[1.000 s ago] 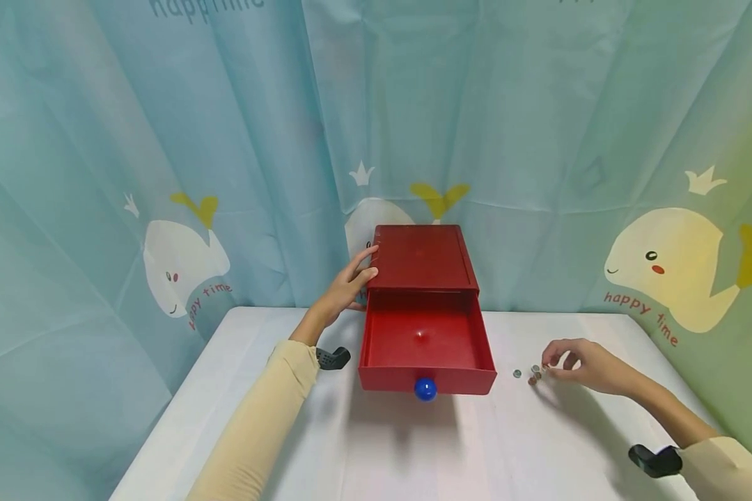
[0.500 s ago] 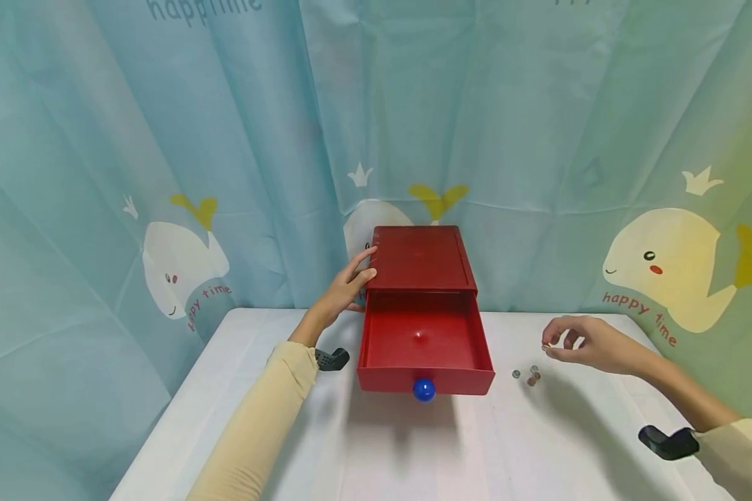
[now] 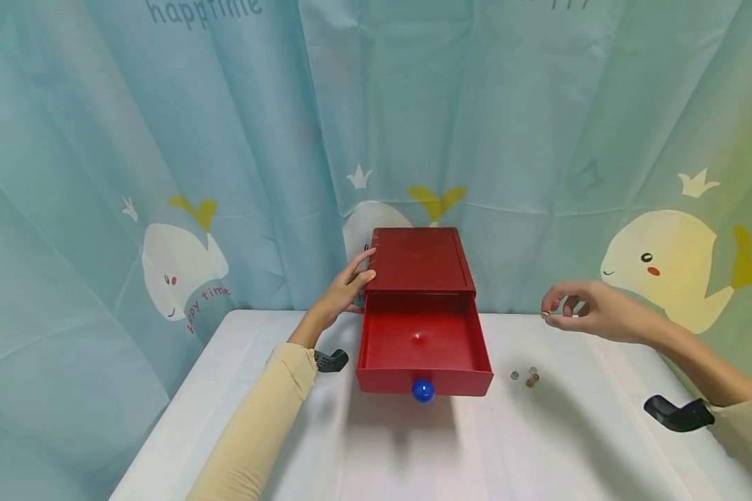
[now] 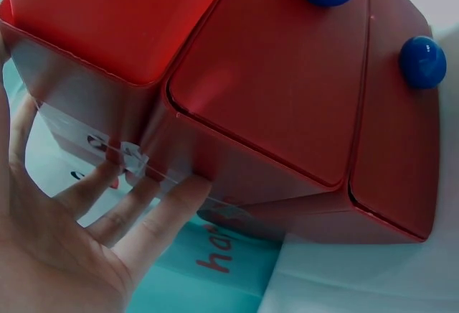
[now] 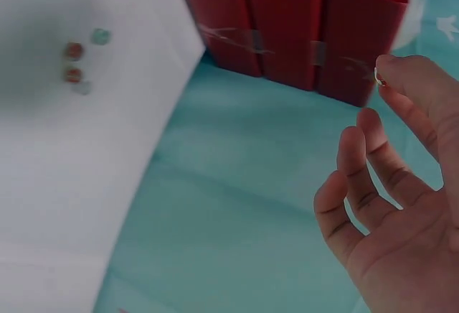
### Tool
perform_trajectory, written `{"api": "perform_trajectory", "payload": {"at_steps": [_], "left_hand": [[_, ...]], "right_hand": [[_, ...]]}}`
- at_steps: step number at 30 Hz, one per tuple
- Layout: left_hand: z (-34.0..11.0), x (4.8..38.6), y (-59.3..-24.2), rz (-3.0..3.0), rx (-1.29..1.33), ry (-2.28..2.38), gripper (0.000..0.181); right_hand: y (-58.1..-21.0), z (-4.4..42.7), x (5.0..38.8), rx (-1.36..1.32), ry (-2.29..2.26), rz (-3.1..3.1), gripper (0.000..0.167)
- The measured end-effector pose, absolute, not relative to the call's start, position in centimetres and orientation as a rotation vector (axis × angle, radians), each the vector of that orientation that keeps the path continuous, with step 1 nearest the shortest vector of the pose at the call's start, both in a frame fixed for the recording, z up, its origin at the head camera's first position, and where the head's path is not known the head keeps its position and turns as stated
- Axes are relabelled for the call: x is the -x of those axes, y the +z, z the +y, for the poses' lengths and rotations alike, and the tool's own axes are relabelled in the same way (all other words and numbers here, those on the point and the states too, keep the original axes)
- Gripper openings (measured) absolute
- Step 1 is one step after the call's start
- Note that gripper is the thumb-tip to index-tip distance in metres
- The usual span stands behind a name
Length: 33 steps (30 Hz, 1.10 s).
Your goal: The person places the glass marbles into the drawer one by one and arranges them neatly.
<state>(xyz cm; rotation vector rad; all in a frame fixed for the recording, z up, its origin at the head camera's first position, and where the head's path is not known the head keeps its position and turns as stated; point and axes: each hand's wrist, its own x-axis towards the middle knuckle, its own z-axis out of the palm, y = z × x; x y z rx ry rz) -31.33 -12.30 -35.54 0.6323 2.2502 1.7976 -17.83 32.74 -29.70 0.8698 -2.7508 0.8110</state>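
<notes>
My right hand [image 3: 592, 312] is raised above the right side of the table. Between thumb and index finger it pinches a small marble [image 5: 379, 77], mostly hidden, with white and orange showing. The other fingers are loosely bent. Below, several similar marbles [image 3: 530, 381] lie close together on the white table, some greenish and some orange-brown. A red drawer cabinet [image 3: 421, 259] stands at the middle, its top drawer [image 3: 424, 380] pulled out with no marble visible inside. My left hand [image 3: 341, 292] rests with extended fingers against the cabinet's left side.
The drawer's front carries a blue knob [image 3: 423, 391]. Two lower drawers with blue knobs [image 4: 422, 62] are closed. A blue-green curtain [image 3: 526, 139] with whale prints hangs right behind the white table [image 3: 276, 445].
My right hand has lifted off the marble group with one marble pinched, rising up and away from the table. The left hand and cabinet stay in place.
</notes>
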Motion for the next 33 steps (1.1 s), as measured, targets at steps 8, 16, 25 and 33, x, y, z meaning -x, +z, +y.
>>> {"api": "perform_trajectory", "payload": {"at_steps": [8,16,25,33], "left_hand": [[-12.3,31.1,-35.4,2.236,-0.638,1.792,0.062],[-12.3,30.9,-35.3,2.240,-0.633,1.794,0.064],[-12.3,30.9,-35.2,2.245,-0.624,1.790,0.063],[-12.3,31.1,-35.4,2.243,-0.629,1.790,0.062]], "right_hand": [[-26.9,31.8,18.2,-0.857,0.786,-2.681,0.020],[-25.1,30.6,18.7,-0.864,0.889,-2.523,0.026],[-23.8,28.8,19.0,-0.736,0.999,-2.494,0.016],[-23.2,27.6,19.6,-0.798,1.019,-2.506,0.017]]}}
